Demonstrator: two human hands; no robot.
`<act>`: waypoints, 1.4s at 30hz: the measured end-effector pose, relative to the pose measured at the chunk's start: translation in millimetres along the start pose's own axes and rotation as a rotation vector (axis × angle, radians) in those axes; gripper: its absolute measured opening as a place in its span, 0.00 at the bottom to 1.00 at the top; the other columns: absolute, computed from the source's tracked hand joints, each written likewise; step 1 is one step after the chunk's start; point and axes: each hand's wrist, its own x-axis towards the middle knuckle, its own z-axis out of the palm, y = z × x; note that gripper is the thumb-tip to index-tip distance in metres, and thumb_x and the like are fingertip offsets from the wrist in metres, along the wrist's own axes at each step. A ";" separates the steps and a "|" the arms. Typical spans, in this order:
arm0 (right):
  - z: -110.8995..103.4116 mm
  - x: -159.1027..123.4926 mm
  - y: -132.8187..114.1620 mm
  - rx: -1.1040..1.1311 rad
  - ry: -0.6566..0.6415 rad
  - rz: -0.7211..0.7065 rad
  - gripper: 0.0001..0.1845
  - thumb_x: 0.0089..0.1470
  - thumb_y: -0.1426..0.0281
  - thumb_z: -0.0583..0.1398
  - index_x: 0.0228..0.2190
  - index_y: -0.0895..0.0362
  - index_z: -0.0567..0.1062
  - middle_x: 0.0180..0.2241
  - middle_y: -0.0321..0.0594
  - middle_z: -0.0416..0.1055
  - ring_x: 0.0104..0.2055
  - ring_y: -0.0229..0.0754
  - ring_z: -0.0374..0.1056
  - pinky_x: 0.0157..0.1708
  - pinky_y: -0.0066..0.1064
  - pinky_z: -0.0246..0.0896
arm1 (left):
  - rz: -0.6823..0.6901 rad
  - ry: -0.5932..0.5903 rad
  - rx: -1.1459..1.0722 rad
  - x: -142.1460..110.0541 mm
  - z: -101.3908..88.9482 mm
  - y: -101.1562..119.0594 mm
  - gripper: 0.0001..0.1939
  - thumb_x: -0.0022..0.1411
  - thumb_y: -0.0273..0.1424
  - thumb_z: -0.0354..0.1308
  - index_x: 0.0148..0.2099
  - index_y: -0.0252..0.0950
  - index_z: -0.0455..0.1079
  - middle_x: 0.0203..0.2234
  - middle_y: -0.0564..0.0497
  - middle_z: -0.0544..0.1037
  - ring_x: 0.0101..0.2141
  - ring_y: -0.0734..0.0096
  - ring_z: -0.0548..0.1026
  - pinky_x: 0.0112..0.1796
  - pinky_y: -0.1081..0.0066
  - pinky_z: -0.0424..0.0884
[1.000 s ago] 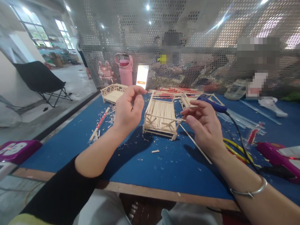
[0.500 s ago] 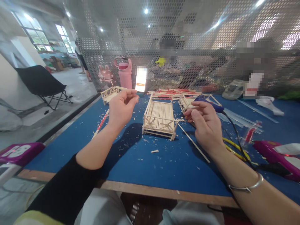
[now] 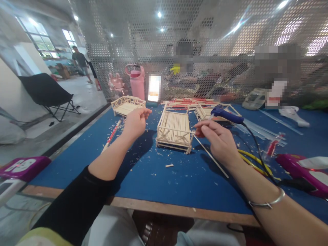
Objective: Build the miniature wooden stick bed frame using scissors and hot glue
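A small bed-like frame of pale wooden sticks (image 3: 175,126) stands mid-table, with a slatted top and crossed sticks at its near end. To its left, my left hand (image 3: 135,123) hovers with fingers curled in and thumb close to them; anything between the fingertips is too small to make out. My right hand (image 3: 219,138) is at the frame's right corner, fingers loosely bent and apart from the thumb; whether they touch the sticks I cannot tell. Just beyond it rests a blue glue gun (image 3: 228,114). A thin loose stick (image 3: 211,156) slants below the right hand.
Similar stick frames stand at the back left (image 3: 128,106) and behind the glue gun (image 3: 205,112). Red and pale sticks (image 3: 191,101) lie at the back. Yellow-handled pliers (image 3: 253,162), clear glue sticks (image 3: 261,130), a pink bottle (image 3: 137,83) and a phone (image 3: 154,88) are around.
My left hand has lowered slightly, showing more of the back-left frame. My right hand has moved left to the middle frame's corner, away from the glue gun. A person has come into view at far left.
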 end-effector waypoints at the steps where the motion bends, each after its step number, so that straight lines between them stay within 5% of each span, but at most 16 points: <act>1: 0.7 -0.6 -0.3 -0.010 -0.043 -0.008 0.07 0.51 0.66 0.57 0.32 0.55 0.71 0.24 0.35 0.68 0.27 0.38 0.65 0.29 0.32 0.62 | -0.005 -0.010 -0.002 -0.5 0.8 0.5 0.17 0.49 0.17 0.46 0.36 0.33 0.73 0.27 0.49 0.76 0.29 0.71 0.72 0.36 0.68 0.69; 7: 7.1 -3.7 1.2 -0.070 -0.148 -0.070 0.23 0.43 0.72 0.60 0.44 0.55 0.63 0.32 0.37 0.67 0.32 0.37 0.64 0.31 0.31 0.62 | -0.110 -0.059 0.048 -3.5 -1.8 10.2 0.14 0.46 0.20 0.50 0.33 0.32 0.75 0.24 0.51 0.78 0.26 0.70 0.73 0.34 0.67 0.70; 14: 6.7 -4.6 2.6 -0.024 -0.181 -0.069 0.27 0.40 0.76 0.56 0.46 0.53 0.61 0.36 0.39 0.67 0.36 0.40 0.65 0.34 0.34 0.62 | -0.083 -0.083 -0.044 -0.6 1.1 5.5 0.15 0.53 0.22 0.47 0.40 0.32 0.73 0.29 0.50 0.78 0.29 0.73 0.73 0.36 0.70 0.70; 20: 6.7 -4.7 3.8 -0.016 -0.173 -0.081 0.28 0.39 0.77 0.55 0.46 0.53 0.61 0.36 0.39 0.67 0.37 0.41 0.65 0.34 0.34 0.61 | -0.159 -0.063 -0.051 0.8 -0.6 5.4 0.12 0.54 0.23 0.45 0.35 0.34 0.68 0.16 0.57 0.66 0.19 0.74 0.68 0.25 0.72 0.65; 23: 6.6 -4.7 4.8 -0.016 -0.169 -0.086 0.28 0.39 0.76 0.56 0.46 0.54 0.61 0.35 0.39 0.67 0.37 0.41 0.65 0.34 0.34 0.61 | -0.118 -0.056 0.051 1.6 -4.0 5.3 0.11 0.57 0.27 0.45 0.36 0.34 0.69 0.16 0.56 0.65 0.20 0.72 0.67 0.27 0.71 0.66; 26: 6.3 -4.9 4.9 -0.022 -0.168 -0.097 0.27 0.40 0.76 0.56 0.46 0.53 0.61 0.35 0.39 0.67 0.37 0.41 0.65 0.35 0.35 0.61 | -0.048 -0.124 0.189 1.6 -4.1 1.2 0.13 0.59 0.28 0.44 0.37 0.33 0.70 0.21 0.51 0.72 0.27 0.68 0.71 0.36 0.66 0.68; 28: 6.3 -5.0 4.5 -0.025 -0.166 -0.102 0.27 0.40 0.76 0.56 0.46 0.53 0.61 0.35 0.38 0.67 0.37 0.41 0.65 0.35 0.35 0.61 | 0.011 -0.183 0.224 0.3 -2.0 -2.2 0.16 0.56 0.23 0.45 0.43 0.32 0.70 0.34 0.44 0.75 0.37 0.64 0.73 0.42 0.63 0.68; 31: 7.6 -5.3 3.3 -0.033 -0.162 -0.100 0.27 0.41 0.75 0.57 0.46 0.53 0.61 0.35 0.38 0.67 0.37 0.40 0.65 0.35 0.34 0.62 | 0.117 -0.267 0.263 -2.6 1.6 -4.4 0.29 0.48 0.18 0.48 0.54 0.31 0.64 0.51 0.39 0.69 0.51 0.60 0.66 0.50 0.61 0.63; 34: 10.7 -5.8 1.7 -0.050 -0.151 -0.092 0.26 0.42 0.74 0.59 0.46 0.53 0.61 0.35 0.39 0.67 0.37 0.40 0.65 0.34 0.34 0.63 | 0.061 -0.258 0.300 -3.6 1.4 -2.0 0.21 0.53 0.23 0.50 0.51 0.30 0.67 0.40 0.41 0.76 0.43 0.61 0.72 0.46 0.62 0.66; 37: 13.7 -6.7 0.7 -0.057 -0.143 -0.077 0.27 0.42 0.73 0.60 0.46 0.54 0.61 0.35 0.39 0.67 0.36 0.40 0.65 0.35 0.35 0.64 | -0.005 -0.110 0.293 -1.7 -1.4 1.1 0.15 0.59 0.26 0.45 0.42 0.32 0.72 0.28 0.47 0.77 0.32 0.66 0.73 0.39 0.65 0.69; 42: 14.3 -7.0 0.6 -0.058 -0.145 -0.073 0.27 0.43 0.72 0.60 0.46 0.54 0.61 0.35 0.39 0.67 0.35 0.40 0.66 0.34 0.35 0.64 | 0.039 -0.067 0.169 -0.7 -2.0 4.4 0.17 0.57 0.21 0.46 0.42 0.34 0.73 0.31 0.49 0.79 0.32 0.71 0.74 0.38 0.70 0.70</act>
